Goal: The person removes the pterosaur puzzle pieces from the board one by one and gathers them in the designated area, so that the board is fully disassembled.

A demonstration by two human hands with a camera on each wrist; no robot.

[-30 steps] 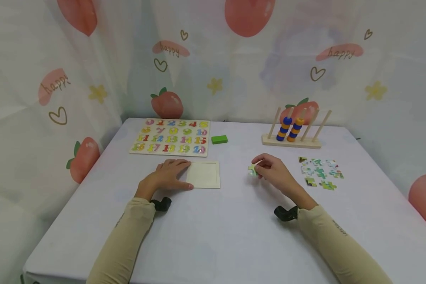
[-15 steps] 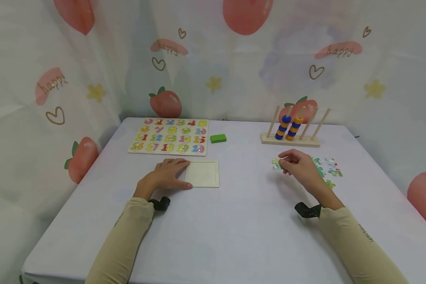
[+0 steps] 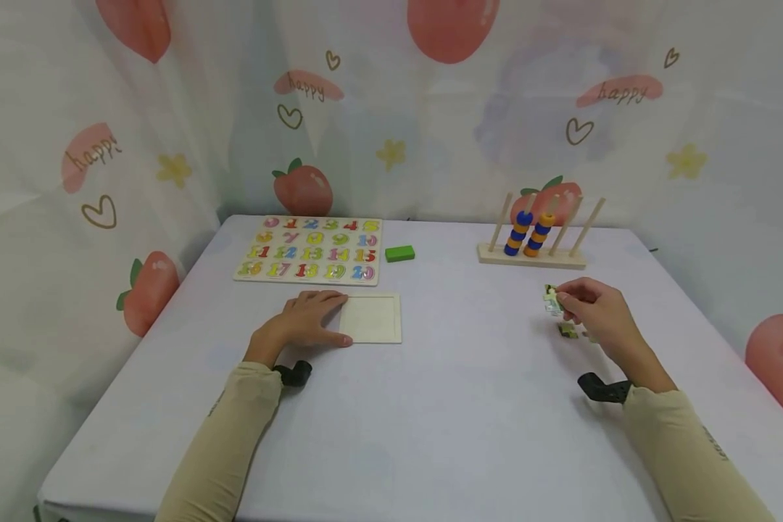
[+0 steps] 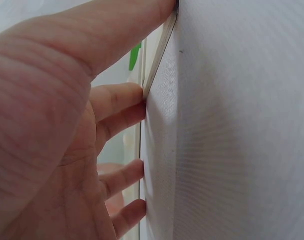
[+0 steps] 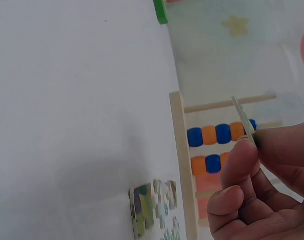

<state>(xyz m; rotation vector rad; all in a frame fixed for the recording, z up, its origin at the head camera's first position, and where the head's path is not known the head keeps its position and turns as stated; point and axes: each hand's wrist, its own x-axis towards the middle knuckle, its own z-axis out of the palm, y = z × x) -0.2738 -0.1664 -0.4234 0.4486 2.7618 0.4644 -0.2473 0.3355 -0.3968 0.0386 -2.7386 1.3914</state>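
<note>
In the head view my left hand [image 3: 307,319] rests at the left side of a pale, shallow puzzle tray [image 3: 370,319]. Its thumb and fingers are spread, their tips on the tray's edge; the left wrist view shows the fingers [image 4: 119,177] reaching down to the table. Off to the right, my right hand [image 3: 597,315] pinches a jigsaw piece [image 3: 552,303] between thumb and index finger, raised over the table. Seen edge-on in the right wrist view, that piece [image 5: 243,117] looks thin. Loose jigsaw pieces [image 3: 568,330] lie under the right hand, which hides most of them.
A number puzzle board [image 3: 309,250] lies at the back left, with a green block [image 3: 400,254] beside it. At the back right stands a wooden bead rack [image 3: 531,255] with upright pegs and blue and orange beads. A printed curtain [image 3: 431,130] hangs behind the table.
My right hand has carried the jigsaw piece rightward, from near the tray to over the loose pieces, covering most of them. The left hand has stayed at the tray.
</note>
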